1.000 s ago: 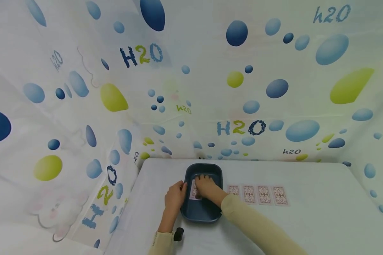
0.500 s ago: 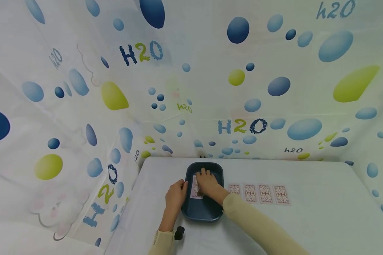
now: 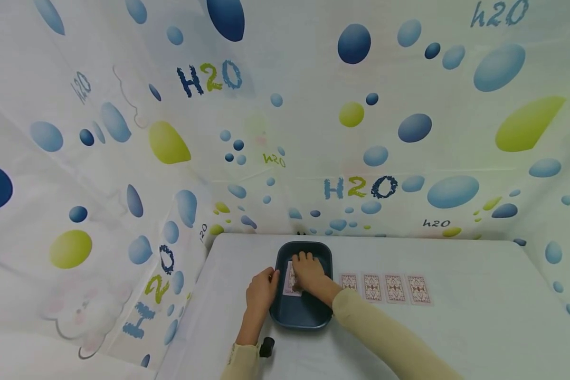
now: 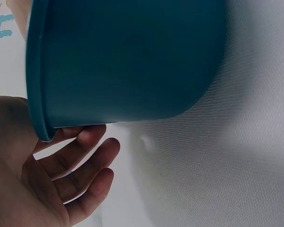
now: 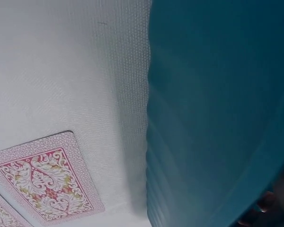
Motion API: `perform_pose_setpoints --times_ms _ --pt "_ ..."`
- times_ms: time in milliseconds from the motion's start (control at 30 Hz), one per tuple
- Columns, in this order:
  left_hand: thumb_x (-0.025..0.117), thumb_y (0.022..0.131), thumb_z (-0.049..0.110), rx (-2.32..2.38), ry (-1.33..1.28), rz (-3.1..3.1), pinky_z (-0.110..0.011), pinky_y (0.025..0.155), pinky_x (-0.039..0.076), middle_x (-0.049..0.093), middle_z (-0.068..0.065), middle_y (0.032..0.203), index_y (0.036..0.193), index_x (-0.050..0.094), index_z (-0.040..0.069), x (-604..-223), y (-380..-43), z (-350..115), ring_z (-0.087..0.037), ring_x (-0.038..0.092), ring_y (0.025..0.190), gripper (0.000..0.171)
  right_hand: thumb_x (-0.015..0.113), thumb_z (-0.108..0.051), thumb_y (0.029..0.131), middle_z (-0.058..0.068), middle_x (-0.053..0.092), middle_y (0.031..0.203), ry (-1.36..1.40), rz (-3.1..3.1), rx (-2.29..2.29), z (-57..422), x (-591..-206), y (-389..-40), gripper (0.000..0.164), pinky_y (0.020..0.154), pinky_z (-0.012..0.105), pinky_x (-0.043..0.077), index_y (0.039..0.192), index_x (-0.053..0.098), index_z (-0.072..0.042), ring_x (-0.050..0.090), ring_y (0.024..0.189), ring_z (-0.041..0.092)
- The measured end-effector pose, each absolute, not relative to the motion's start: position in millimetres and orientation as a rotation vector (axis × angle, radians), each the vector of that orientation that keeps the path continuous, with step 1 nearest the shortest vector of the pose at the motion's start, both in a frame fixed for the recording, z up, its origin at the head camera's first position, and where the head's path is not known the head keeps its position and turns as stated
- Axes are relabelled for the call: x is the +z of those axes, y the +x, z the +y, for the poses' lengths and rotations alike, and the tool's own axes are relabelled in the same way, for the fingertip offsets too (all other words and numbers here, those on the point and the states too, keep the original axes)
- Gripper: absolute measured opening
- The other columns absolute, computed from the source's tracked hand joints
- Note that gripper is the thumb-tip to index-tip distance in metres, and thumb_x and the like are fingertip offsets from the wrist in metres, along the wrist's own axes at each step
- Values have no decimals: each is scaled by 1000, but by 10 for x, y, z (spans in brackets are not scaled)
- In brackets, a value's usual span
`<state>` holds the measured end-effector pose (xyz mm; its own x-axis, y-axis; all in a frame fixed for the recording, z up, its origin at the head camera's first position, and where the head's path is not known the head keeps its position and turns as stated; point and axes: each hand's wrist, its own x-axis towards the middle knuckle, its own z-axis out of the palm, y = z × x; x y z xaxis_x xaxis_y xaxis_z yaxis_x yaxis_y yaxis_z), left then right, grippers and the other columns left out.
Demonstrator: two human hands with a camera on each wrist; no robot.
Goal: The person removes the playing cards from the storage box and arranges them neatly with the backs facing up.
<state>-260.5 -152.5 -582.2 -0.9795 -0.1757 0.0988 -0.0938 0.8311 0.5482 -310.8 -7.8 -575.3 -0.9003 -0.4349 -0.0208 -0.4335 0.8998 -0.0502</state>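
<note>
In the head view, a dark blue rectangular tub stands on the white-covered table. My left hand grips its left rim; in the left wrist view the fingers curl below the rim along the outer wall, the thumb hidden. Inside the tub lies a playing card, red-patterned back up. My right hand rests over the card's right side with fingers spread, covering part of it. The right wrist view shows mostly the tub's outer wall, with fingertips barely visible and dark at the lower right.
Several face-down playing cards lie in a row right of the tub; one card shows closely in the right wrist view. A small black object sits at the left wrist. A curtain printed with drops surrounds the table.
The head view has shifted slightly. My right hand moved a little within the tub earlier and then held still. The left hand, tub and cards stay in place.
</note>
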Motion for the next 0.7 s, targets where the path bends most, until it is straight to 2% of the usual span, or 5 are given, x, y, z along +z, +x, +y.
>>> perform_pose_setpoints --times_ms 133,267,433,567,700 --pt "50 93 34 -849 218 -2864 -27 44 32 52 1 61 76 57 15 -5814 -2602 -1519 -12 43 48 27 74 -36 75 13 52 120 -719 3075 -93 -65 -5777 -3114 65 89 43 45 126 45 -8 51 108 29" --pt "50 93 33 -859 215 -2867 -28 45 32 52 1 61 76 58 14 -5801 -2597 -1506 -13 44 49 27 65 -20 84 15 55 115 -670 3033 -336 -31 -5791 -3124 49 82 40 49 125 42 -6 57 100 28" --pt "50 93 35 -855 217 -2870 -28 45 31 51 1 61 75 56 15 -5802 -2597 -1509 -13 43 49 27 59 0 82 16 56 106 -565 2815 -834 20 -5748 -3138 39 72 35 49 119 45 -3 58 88 23" --pt "50 93 36 -842 229 -2875 -29 45 29 49 1 61 73 54 17 -5805 -2596 -1527 -14 42 49 28 59 0 82 13 61 98 -533 2692 -1078 67 -5694 -3128 30 63 29 45 111 54 -4 54 76 16" --pt "50 93 36 -832 230 -2890 -29 45 29 50 1 62 75 55 18 -5798 -2600 -1524 -14 42 50 26 62 -5 82 7 60 82 -500 2612 -1269 149 -5621 -3083 25 54 26 41 107 60 -5 51 63 13"
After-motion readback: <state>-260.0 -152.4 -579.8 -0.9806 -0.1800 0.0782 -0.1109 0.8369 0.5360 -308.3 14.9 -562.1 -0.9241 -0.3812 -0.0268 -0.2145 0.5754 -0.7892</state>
